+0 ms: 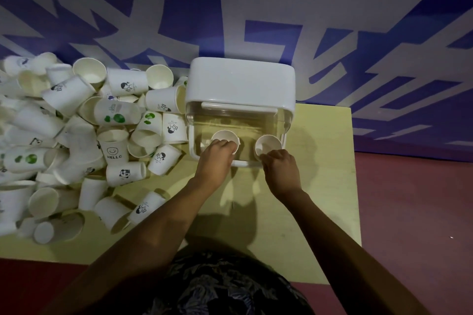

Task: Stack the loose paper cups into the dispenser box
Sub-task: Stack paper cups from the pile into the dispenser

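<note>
Head view: first cups going in

Left hand (217, 155) holds cup (225, 137), right hand (279, 163) holds second cup (267, 144), both at box (240, 84) near opening. Box otherwise looks empty. Big pile (76, 135) left on surface (320, 186); barely started.

Setting: indoor staged work area, not a home or kitchen; exact kind of venue cannot be told. Evidence: wall (256, 7) covered by a large printed graphic, oversized pale characters on blue-purple ground, banner or display style. Floor (409, 212): plain dark red. Furniture: one pale yellow-green surface (320, 186) set against the wall. Stock: bulk heap of white paper cups (76, 135) in mixed prints, beside a white-lidded clear dispenser box (240, 84). Lighting: dim.
</note>
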{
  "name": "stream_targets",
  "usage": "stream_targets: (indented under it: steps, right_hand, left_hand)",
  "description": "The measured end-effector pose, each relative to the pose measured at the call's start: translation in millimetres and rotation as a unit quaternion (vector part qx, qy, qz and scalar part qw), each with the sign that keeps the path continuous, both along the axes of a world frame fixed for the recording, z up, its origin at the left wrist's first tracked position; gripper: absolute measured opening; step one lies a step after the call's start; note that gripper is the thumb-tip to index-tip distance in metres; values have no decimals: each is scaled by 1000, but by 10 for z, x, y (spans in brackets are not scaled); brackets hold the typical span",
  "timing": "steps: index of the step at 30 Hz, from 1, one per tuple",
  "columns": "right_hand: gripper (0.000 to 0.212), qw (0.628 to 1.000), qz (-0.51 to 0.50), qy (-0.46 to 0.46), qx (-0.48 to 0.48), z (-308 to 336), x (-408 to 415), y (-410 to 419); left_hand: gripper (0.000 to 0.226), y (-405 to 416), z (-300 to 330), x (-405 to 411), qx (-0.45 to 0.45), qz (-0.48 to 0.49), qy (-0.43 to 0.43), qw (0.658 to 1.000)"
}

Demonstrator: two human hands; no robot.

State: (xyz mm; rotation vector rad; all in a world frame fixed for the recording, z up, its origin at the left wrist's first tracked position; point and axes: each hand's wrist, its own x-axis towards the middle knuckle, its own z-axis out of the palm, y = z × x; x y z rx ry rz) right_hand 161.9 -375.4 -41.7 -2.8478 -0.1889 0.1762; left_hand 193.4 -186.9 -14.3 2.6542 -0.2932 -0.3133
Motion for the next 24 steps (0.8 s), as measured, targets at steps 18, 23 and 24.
stream_targets:
  steps: [18, 23, 24]
  right_hand:
    - [34, 961, 83, 175, 198, 131, -653, 1561]
    - [45, 959, 58, 221, 168, 19, -875, 2206]
    - [51, 962, 76, 217, 145, 16, -922, 2334]
  left_hand:
    - [21, 1813, 39, -1177, 53, 174, 44, 982]
    - [40, 2472, -130, -1521, 128, 168, 73, 975]
    - [48, 2571, -150, -1573, 138, 161, 98, 972]
